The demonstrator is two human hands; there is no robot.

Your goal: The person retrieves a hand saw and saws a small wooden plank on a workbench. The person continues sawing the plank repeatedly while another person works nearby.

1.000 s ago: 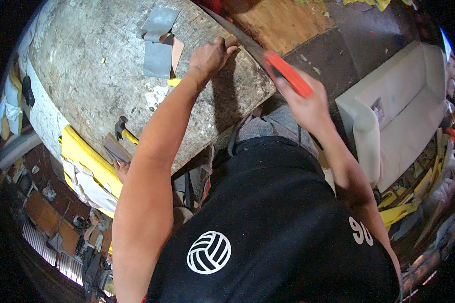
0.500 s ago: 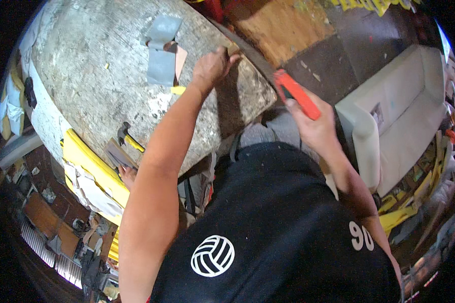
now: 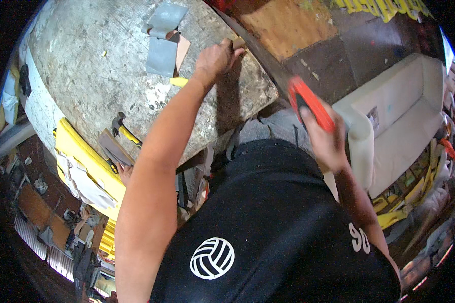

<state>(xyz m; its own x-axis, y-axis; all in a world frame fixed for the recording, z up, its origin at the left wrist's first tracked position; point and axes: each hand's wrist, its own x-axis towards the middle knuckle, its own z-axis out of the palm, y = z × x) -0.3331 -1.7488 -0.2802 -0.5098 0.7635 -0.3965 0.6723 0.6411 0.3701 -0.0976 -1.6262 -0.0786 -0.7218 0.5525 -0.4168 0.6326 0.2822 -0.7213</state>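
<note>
At the far left, we see yellow boards (image 3: pixel 86 161) stacked below the edge of our workbench (image 3: pixel 86 86), a worn, paint-spattered wooden top. On the bench near that edge lies a claw hammer (image 3: pixel 124 129) with a yellow-and-black handle, and just beside it a flat grey offcut (image 3: pixel 114 149). Farther up the bench two grey sheet pieces (image 3: pixel 162 43) lie overlapping, with a tan scrap peeking from under them.

Moving right, our left hand (image 3: pixel 215 58) presses down at the bench's far right edge, fingers curled together and clamped on a small wooden piece (image 3: pixel 237 44), of which only a pale corner shows past the knuckles. A yellow pencil-like stick (image 3: pixel 179 81) lies just beside our wrist.

Right of that, the handsaw (image 3: pixel 283 81) runs diagonally across the bench corner, its dark blade touching the wood by our left hand. Our right hand (image 3: pixel 326 139) is wrapped tight around the saw's red handle, fingers closed on it, well back from the bench over our lap. Beyond it stands a cream sofa (image 3: pixel 404 116) on the floor.

We judge the cut to be under way: the blade sits at the piece, but we cannot tell how deep the kerf goes, and no severed end is visible, so the sawing through appears left to do
</note>
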